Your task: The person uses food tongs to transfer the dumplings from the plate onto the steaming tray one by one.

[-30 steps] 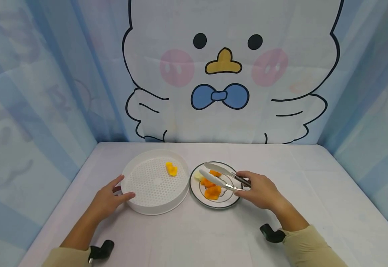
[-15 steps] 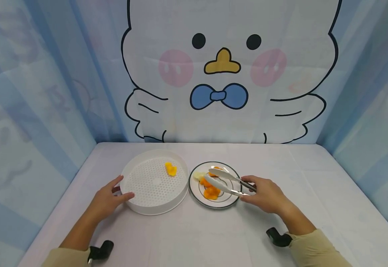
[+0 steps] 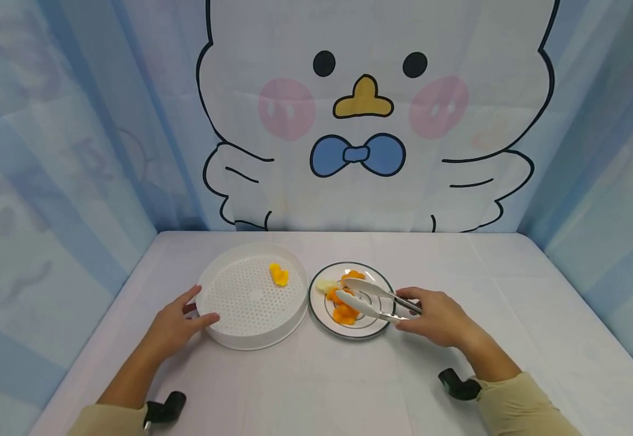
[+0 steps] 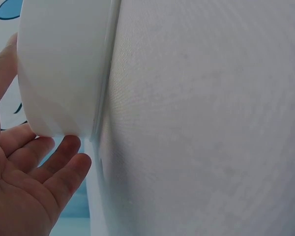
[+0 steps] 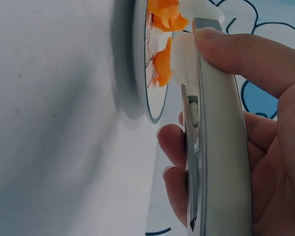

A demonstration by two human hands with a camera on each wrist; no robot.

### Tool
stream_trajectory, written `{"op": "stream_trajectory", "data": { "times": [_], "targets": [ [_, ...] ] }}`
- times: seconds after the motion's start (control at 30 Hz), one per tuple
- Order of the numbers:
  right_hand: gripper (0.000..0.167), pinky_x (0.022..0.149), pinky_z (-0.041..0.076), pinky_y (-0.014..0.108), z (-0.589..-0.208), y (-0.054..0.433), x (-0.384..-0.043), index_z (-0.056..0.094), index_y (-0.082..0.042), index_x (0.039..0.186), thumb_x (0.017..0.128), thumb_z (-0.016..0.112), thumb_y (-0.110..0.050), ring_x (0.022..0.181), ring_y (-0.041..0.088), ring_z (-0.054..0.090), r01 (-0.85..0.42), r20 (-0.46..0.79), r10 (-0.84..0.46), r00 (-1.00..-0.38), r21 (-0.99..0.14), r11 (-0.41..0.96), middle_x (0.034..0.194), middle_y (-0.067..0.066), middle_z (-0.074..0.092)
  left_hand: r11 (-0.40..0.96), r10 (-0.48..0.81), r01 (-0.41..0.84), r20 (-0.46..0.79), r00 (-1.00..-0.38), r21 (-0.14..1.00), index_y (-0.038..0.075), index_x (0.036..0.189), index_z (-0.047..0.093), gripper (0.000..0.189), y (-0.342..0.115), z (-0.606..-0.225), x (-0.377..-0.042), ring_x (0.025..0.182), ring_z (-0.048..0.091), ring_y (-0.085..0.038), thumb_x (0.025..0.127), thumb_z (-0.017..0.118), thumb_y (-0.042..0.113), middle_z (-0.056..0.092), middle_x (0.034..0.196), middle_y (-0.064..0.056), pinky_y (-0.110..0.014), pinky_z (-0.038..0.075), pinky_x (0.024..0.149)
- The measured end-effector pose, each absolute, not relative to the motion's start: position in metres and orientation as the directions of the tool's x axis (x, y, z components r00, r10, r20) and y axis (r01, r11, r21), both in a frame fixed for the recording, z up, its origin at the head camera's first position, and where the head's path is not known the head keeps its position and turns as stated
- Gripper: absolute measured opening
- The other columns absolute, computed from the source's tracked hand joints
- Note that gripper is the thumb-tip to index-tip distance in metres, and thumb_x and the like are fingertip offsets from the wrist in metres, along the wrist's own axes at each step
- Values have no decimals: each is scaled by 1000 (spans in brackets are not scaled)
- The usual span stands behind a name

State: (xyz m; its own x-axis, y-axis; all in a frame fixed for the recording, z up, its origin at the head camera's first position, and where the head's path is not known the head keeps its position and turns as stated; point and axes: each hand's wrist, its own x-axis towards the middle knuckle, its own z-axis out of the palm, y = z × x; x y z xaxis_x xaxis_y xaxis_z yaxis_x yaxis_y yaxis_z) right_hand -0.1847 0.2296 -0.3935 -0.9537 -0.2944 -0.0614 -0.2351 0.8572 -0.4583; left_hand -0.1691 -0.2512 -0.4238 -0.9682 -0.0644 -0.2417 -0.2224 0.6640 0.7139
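My left hand [image 3: 173, 327] rests its thumb and fingertips against the left side of a round white perforated tray [image 3: 240, 303]. In the left wrist view, loosely extended fingers [image 4: 66, 150] touch the tray's outer wall [image 4: 64, 69]. A bright yellow piece [image 3: 279, 275] lies inside the tray. My right hand [image 3: 440, 316] grips metal tongs with pale tips [image 3: 367, 308], pinched between thumb and fingers. The tongs' arms are spread apart over a dark-rimmed plate [image 3: 373, 329]. Several bright orange pieces [image 3: 345, 314] and a pale yellow piece [image 3: 324, 286] lie on it.
The plate stands just right of the tray on a white-covered table [image 3: 316, 387]. Behind the table hangs a curtain with a cartoon bird [image 3: 365, 194], and blue curtains [image 3: 65, 151] line the sides. Black camera mounts [image 3: 166, 408] stick out at both wrists.
My right hand and the tongs have drawn slightly to the right, uncovering more of the orange pieces at the plate's back. My left hand stays at the tray.
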Motion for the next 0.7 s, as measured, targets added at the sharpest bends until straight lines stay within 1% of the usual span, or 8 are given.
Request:
{"op": "stream_trajectory", "data": {
  "times": [0.1,0.2,0.3,0.4,0.5,0.7],
  "targets": [
    [65,71,48,36,-393,231,-187,61,-7,134,81,81,-37,86,18,57,-245,-70,-313,-947,-470,848,107,2,67,665,-65,-224,-243,-968,712,3,159,17,101,-251,-424,-169,135,37,-54,89,73,49,31,151,-38,-61,42,101],
    [64,74,51,38,-392,231,-188,61,-5,134,81,81,-35,90,19,60,-250,-78,-327,-942,-488,836,112,5,67,663,-68,-229,-247,-967,713,4,160,16,101,-251,-425,-169,135,37,-54,89,73,49,31,151,-38,-61,42,101],
    [62,80,54,42,-391,230,-189,62,-4,132,81,82,-32,94,20,63,-245,-88,-336,-938,-518,819,119,9,67,661,-71,-235,-252,-965,713,5,160,16,101,-250,-425,-169,136,36,-54,89,73,49,31,151,-37,-61,42,101],
    [60,83,55,43,-390,229,-189,62,-2,132,82,82,-30,95,21,64,-233,-99,-339,-936,-547,804,122,13,66,660,-73,-241,-258,-963,712,5,160,16,101,-250,-425,-169,136,35,-54,89,73,49,31,151,-37,-61,42,101],
    [59,82,54,41,-390,228,-190,62,-2,131,83,81,-28,94,21,63,-229,-101,-341,-935,-560,796,123,14,66,661,-73,-239,-257,-964,711,5,160,16,101,-250,-425,-169,136,35,-54,89,73,49,31,151,-37,-61,42,101],
    [51,80,53,41,-391,229,-190,64,-4,129,84,79,-25,96,21,62,-249,-66,-334,-940,-534,808,121,12,67,665,-71,-233,-250,-966,709,5,160,16,100,-251,-425,-169,135,36,-54,89,72,49,31,151,-37,-61,42,101]
  ]
}}
